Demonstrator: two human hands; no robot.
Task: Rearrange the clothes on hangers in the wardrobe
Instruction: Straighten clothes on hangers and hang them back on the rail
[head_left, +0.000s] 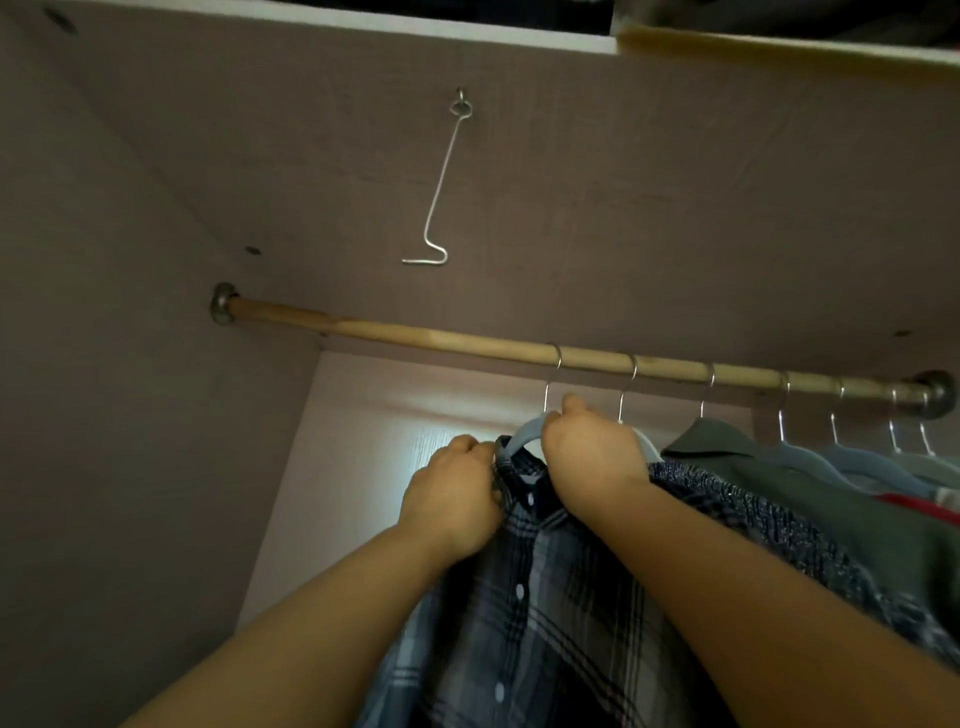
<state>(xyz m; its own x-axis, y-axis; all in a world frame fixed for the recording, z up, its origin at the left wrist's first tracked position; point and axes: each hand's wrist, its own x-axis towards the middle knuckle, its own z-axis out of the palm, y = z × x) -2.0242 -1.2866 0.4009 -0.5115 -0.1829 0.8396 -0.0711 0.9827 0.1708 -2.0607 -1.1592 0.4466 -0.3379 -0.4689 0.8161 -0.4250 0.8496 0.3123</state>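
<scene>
A blue and black plaid shirt (545, 597) hangs on a pale blue hanger (524, 435), whose metal hook sits on the wooden rail (441, 340). My left hand (457, 493) grips the shirt's collar on the left side. My right hand (592, 447) is curled round the top of the hanger next to its hook. To the right hang a speckled dark blue garment (753, 504), a green shirt (779, 467) and several more clothes on hangers.
The rail's left half is bare up to its metal bracket (223, 304). A bent wire hook (436, 208) hangs from the wardrobe's top panel. The wardrobe's left wall (104, 415) is close by. A shelf edge runs along the top.
</scene>
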